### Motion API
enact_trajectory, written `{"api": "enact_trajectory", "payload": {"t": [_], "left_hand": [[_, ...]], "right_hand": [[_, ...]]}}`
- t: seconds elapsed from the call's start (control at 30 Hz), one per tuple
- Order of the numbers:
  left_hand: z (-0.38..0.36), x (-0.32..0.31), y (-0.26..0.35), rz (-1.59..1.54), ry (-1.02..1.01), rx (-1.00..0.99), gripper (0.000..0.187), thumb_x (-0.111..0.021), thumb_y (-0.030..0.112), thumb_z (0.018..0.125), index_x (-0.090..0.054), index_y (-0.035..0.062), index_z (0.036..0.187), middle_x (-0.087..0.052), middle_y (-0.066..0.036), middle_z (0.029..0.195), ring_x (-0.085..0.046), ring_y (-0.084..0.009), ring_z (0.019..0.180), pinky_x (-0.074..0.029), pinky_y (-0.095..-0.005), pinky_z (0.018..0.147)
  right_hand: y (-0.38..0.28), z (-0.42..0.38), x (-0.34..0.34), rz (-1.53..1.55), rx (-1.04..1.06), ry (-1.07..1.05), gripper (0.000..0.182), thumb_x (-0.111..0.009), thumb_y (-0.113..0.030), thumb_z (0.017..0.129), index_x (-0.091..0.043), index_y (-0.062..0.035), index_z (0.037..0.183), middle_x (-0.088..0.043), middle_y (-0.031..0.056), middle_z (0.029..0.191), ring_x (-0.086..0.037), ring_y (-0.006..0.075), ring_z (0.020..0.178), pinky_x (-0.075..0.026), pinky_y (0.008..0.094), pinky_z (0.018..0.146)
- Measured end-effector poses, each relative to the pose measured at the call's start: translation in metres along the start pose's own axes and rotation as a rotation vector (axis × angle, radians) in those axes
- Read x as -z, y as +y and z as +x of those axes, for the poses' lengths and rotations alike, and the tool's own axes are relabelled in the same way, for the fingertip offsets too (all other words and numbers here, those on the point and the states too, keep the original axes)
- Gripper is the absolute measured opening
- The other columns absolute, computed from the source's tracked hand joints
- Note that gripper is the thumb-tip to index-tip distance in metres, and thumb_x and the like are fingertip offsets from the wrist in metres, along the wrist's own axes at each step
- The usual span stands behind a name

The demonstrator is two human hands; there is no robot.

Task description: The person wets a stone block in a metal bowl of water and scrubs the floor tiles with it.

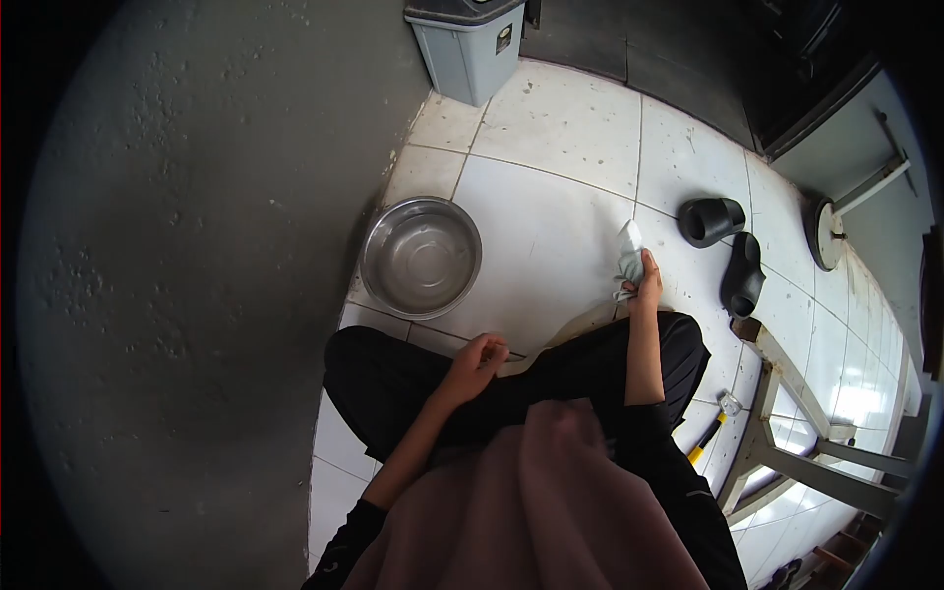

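Note:
My right hand point(647, 281) is closed around a crumpled pale cloth point(630, 246), held out over the white tiles beyond my right knee. Part of the cloth hangs below the fingers, and its tip points away from me. My left hand point(479, 364) is above my left thigh with its fingers curled in, and nothing shows between them. A round metal basin point(382, 261) sits on the floor against the grey wall, ahead of my left knee. Its inside is shiny, with a pale reflection at the bottom.
A grey bin point(470, 54) with a dark lid stands by the wall. Black clogs point(744, 275) lie to the right, near a wooden frame point(787, 433) and a yellow-and-black handled tool point(710, 437). The grey wall point(216, 295) closes off the left side.

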State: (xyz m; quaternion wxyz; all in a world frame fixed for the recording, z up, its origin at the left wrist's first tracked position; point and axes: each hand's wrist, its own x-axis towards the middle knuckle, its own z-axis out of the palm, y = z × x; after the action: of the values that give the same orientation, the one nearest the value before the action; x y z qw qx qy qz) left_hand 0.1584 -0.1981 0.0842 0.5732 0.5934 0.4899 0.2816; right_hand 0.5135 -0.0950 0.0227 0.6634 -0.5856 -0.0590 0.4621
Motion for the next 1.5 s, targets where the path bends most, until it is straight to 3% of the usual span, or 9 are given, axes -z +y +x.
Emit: {"api": "enact_trajectory", "payload": {"t": [0.07, 0.2, 0.4, 0.73, 0.87, 1.1, 1.23, 1.37, 1.5], "left_hand": [[0.001, 0.037, -0.001, 0.159, 0.216, -0.186, 0.023, -0.059, 0.02, 0.095, -0.06, 0.0007, 0.106, -0.066, -0.009, 0.091, -0.064, -0.0151, 0.079, -0.051, -0.0292, 0.069], [0.037, 0.103, 0.025, 0.479, 0.436, -0.128, 0.019, -0.061, 0.016, 0.091, -0.064, 0.0003, 0.101, -0.066, -0.016, 0.093, -0.067, -0.0245, 0.081, -0.053, -0.0353, 0.073], [0.12, 0.144, -0.041, 0.714, 0.233, 0.126, 0.02, -0.066, 0.014, 0.083, -0.069, 0.0025, 0.1, -0.066, -0.02, 0.104, -0.064, -0.0352, 0.097, -0.054, -0.0431, 0.082], [0.141, 0.134, -0.056, 0.723, 0.266, 0.075, 0.018, -0.07, 0.007, 0.071, -0.071, 0.0018, 0.088, -0.068, -0.019, 0.087, -0.067, -0.0343, 0.082, -0.054, -0.0373, 0.075], [0.148, 0.132, -0.014, 0.515, 0.313, -0.074, 0.012, -0.067, -0.001, 0.077, -0.071, -0.0018, 0.089, -0.07, -0.015, 0.08, -0.068, -0.0224, 0.071, -0.055, -0.0316, 0.065], [0.197, 0.047, 0.084, 0.021, 0.137, -0.139, 0.008, -0.066, 0.001, 0.083, -0.071, -0.0043, 0.087, -0.07, -0.008, 0.072, -0.066, -0.0107, 0.06, -0.054, -0.0239, 0.059], [0.241, -0.017, 0.098, -0.023, 0.054, -0.083, 0.013, -0.068, 0.005, 0.085, -0.071, -0.0041, 0.093, -0.07, -0.01, 0.077, -0.069, -0.0137, 0.068, -0.056, -0.0237, 0.063], [0.274, -0.056, 0.075, 0.034, 0.041, 0.028, 0.01, -0.069, 0.003, 0.08, -0.071, -0.0023, 0.088, -0.071, -0.011, 0.075, -0.07, -0.0166, 0.067, -0.056, -0.0264, 0.062], [0.28, -0.072, 0.067, 0.336, 0.066, -0.183, 0.012, -0.072, 0.004, 0.076, -0.071, -0.0011, 0.087, -0.072, -0.014, 0.08, -0.071, -0.0218, 0.074, -0.056, -0.0308, 0.07]], "right_hand": [[0.003, -0.001, -0.008, 0.029, 0.015, 0.036, 0.035, -0.07, -0.031, 0.085, -0.062, -0.0121, 0.114, -0.062, 0.001, 0.089, -0.056, 0.0116, 0.068, -0.031, 0.0227, 0.041], [0.006, -0.001, -0.009, -0.031, 0.021, 0.064, 0.039, -0.071, -0.033, 0.084, -0.062, -0.0125, 0.116, -0.06, 0.0014, 0.094, -0.055, 0.0126, 0.072, -0.032, 0.023, 0.043], [0.01, 0.013, 0.007, -0.113, -0.002, 0.023, 0.041, -0.072, -0.032, 0.083, -0.063, -0.0105, 0.117, -0.062, 0.004, 0.104, -0.058, 0.0165, 0.079, -0.035, 0.0245, 0.046], [0.011, 0.01, 0.0, -0.144, 0.029, 0.043, 0.04, -0.068, -0.032, 0.086, -0.062, -0.0105, 0.119, -0.062, 0.0027, 0.1, -0.057, 0.0147, 0.075, -0.032, 0.0243, 0.045], [0.009, 0.006, -0.004, -0.153, -0.012, 0.027, 0.038, -0.071, -0.032, 0.085, -0.063, -0.0117, 0.115, -0.062, 0.0011, 0.1, -0.056, 0.0132, 0.076, -0.033, 0.0246, 0.046], [0.002, -0.009, -0.012, -0.102, -0.061, 0.044, 0.037, -0.074, -0.032, 0.083, -0.062, -0.0127, 0.112, -0.061, -0.0013, 0.101, -0.054, 0.0108, 0.076, -0.034, 0.0236, 0.047], [0.002, -0.01, -0.012, -0.025, -0.058, 0.07, 0.035, -0.075, -0.028, 0.081, -0.062, -0.0117, 0.11, -0.062, -0.0003, 0.095, -0.056, 0.0108, 0.072, -0.033, 0.0225, 0.045], [-0.001, -0.015, -0.015, -0.045, -0.062, 0.093, 0.031, -0.076, -0.029, 0.082, -0.063, -0.0136, 0.106, -0.063, -0.0006, 0.091, -0.057, 0.0109, 0.072, -0.036, 0.0251, 0.049], [0.0, -0.012, -0.017, -0.017, -0.064, 0.072, 0.032, -0.077, -0.032, 0.081, -0.064, -0.0144, 0.104, -0.064, -0.0017, 0.089, -0.057, 0.0111, 0.073, -0.038, 0.0254, 0.051]]}}
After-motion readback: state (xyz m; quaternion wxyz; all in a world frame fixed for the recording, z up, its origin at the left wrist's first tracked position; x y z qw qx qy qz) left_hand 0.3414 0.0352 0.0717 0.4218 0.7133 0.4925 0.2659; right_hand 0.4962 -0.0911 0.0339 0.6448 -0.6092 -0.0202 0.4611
